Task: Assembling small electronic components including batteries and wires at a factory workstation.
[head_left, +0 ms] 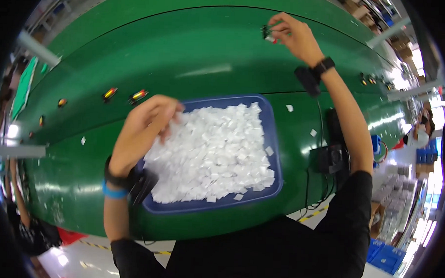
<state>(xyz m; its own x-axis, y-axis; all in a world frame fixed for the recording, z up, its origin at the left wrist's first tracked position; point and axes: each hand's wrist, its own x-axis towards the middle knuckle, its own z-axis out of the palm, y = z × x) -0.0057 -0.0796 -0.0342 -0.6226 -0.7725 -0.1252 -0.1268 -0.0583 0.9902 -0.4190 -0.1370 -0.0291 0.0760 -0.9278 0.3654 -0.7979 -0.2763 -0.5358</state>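
My right hand (pixel 293 37) is stretched out over the far part of the green table, its fingers pinching a small black part with white and red bits (pixel 266 32). My left hand (pixel 152 119) is over the left edge of a blue tray (pixel 276 155); its fingertips are smeared by motion, so I cannot make out whether they hold anything. A heap of small white square pieces (pixel 212 148) fills the tray. Just beyond my left hand lies a yellow, red and black component (pixel 138 96), and a similar component (pixel 110 94) is to its left.
More small components (pixel 62 102) lie at the far left, with others (pixel 373 79) at the right. A black box (pixel 328 158) with cables stands right of the tray. Loose white squares (pixel 289 108) are scattered on the table. Other people are at both sides.
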